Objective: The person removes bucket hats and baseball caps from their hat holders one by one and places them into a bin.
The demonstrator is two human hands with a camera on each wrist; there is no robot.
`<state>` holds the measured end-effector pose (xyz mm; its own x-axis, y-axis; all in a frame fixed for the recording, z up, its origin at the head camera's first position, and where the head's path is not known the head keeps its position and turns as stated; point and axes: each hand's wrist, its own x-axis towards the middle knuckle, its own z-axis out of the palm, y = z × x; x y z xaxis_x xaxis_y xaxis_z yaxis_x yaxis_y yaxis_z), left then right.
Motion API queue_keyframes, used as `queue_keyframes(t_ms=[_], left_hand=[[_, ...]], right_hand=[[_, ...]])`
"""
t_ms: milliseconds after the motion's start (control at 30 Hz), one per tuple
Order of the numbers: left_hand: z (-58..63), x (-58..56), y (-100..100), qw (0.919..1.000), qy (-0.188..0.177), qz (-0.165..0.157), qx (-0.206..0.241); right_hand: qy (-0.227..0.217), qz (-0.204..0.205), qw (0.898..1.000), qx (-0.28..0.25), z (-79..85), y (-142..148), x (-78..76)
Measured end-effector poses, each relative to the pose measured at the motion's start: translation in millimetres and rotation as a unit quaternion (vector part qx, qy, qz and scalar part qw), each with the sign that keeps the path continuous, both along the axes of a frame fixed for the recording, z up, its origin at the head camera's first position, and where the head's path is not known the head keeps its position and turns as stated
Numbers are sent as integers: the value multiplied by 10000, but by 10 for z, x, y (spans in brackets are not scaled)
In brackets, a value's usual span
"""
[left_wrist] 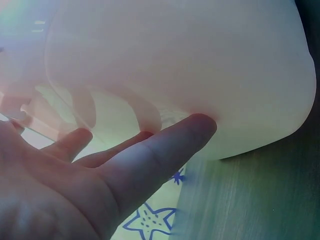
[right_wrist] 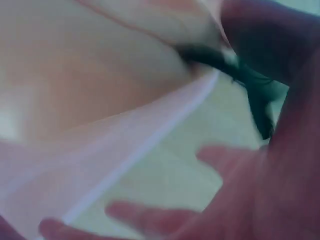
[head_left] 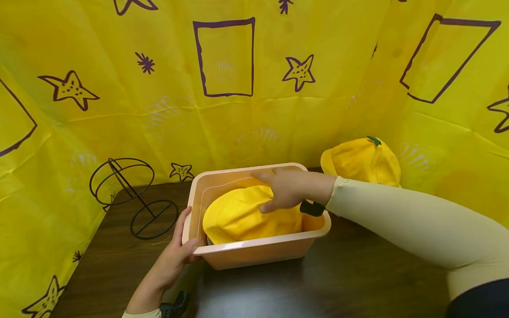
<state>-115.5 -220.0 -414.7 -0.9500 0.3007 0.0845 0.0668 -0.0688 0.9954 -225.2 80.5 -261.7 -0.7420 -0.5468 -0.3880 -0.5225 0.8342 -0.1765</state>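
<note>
A pale peach plastic basin (head_left: 258, 254) stands on the dark table with a yellow fabric hat (head_left: 238, 212) lying inside it. My left hand (head_left: 176, 251) holds the basin's left end, its thumb at the near left rim corner. In the left wrist view, fingers (left_wrist: 165, 155) of that hand press against the basin's outer wall. Over the hat, my right hand (head_left: 284, 187) reaches in from the right with thumb and fingers spread. Those fingers (right_wrist: 150, 217) look blurred in the right wrist view, beside the basin's pale rim.
Left of the basin, a black wire stand (head_left: 137, 196) with two rings leans at the back of the table. A second yellow hat (head_left: 362, 161) with a green tip sits at the back right, partly behind my right sleeve (head_left: 397, 216). Yellow patterned cloth (head_left: 222, 123) surrounds the table (head_left: 258, 293).
</note>
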Motion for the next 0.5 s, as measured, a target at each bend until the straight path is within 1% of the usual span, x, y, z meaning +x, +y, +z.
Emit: queue_keyframes(t_ms=[67, 167, 267, 400, 500], left_hand=[[1, 0, -3, 10000, 24, -14, -20], [2, -4, -4, 10000, 50, -33, -30], [-4, -8, -3, 10000, 53, -37, -1], [-12, -13, -7, 10000, 48, -38, 34], [-13, -14, -8, 10000, 54, -60, 43]], right_hand=[[-211, -159, 9996, 108, -69, -47, 65], [-547, -384, 9977, 75, -197, -116, 96], [-866, -529, 9948, -79, -330, -192, 76], [-1273, -649, 9893, -300, -511, -303, 11], [-1412, -761, 9861, -426, -639, -382, -38]])
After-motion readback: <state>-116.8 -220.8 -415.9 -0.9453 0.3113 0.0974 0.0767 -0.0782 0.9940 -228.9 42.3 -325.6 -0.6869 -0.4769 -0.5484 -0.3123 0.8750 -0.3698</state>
